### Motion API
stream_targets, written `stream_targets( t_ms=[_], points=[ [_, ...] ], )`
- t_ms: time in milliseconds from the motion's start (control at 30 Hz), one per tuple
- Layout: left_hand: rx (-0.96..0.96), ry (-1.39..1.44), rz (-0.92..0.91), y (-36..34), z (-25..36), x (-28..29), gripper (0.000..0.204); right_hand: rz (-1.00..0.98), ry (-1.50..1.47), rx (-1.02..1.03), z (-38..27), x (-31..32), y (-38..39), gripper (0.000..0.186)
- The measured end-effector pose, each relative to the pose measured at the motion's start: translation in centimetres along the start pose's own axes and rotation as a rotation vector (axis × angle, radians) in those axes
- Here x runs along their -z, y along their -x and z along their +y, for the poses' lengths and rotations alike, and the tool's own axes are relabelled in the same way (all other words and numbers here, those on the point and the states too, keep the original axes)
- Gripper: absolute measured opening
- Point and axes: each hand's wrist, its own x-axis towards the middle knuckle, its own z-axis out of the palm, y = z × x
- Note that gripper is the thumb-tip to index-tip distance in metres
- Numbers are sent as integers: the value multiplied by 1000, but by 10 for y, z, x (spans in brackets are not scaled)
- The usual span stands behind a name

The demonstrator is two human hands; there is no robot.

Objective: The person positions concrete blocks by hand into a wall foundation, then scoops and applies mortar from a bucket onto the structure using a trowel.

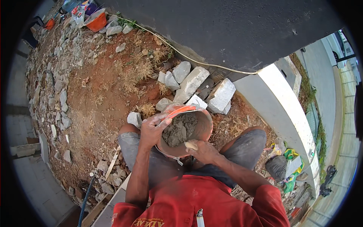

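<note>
An orange bucket (205,127) sits tilted between my bent knees, with grey wet mortar (174,132) inside. My left hand (153,128) grips the bucket's upper left rim, thumb over the edge. My right hand (200,151) is closed around a short pale handle (191,145) at the lower right of the bucket's mouth; what is on the handle's far end is hard to make out in the mortar. Broken concrete chunks (193,85) lie just beyond the bucket.
A dark wall (242,26) rises ahead, with a thin cable (166,42) along its foot and a pale curved ledge (280,106) at right. Rubble (64,113) covers the left side, an orange basin (96,20) sits at upper left, and bags (283,166) lie at lower right.
</note>
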Motion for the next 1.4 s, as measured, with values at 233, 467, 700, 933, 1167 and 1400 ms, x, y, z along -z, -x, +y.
stream_targets(
  t_ms=[233, 467, 700, 933, 1167, 1400],
  points=[
    [-46, 37, 170, -3, -14, 8, 23, -140, -555, -95, 8, -11, 23, 44],
    [6, 52, 267, -12, -38, 46, 30, -148, -736, -83, -7, 44, 55, 48],
    [9, 55, 298, -13, -49, 55, 30, -388, -1613, 62, 19, 108, 49, 51],
    [13, 52, 309, -13, -35, 45, 27, -585, -2396, 413, 52, 135, -21, 58],
    [54, 79, 283, -10, -10, 21, 28, 10, -673, 309, 42, 132, 56, 53],
    [-39, -214, 180, 2, 16, -37, 29, 350, 775, 197, -16, 97, 0, 52]
  ],
)
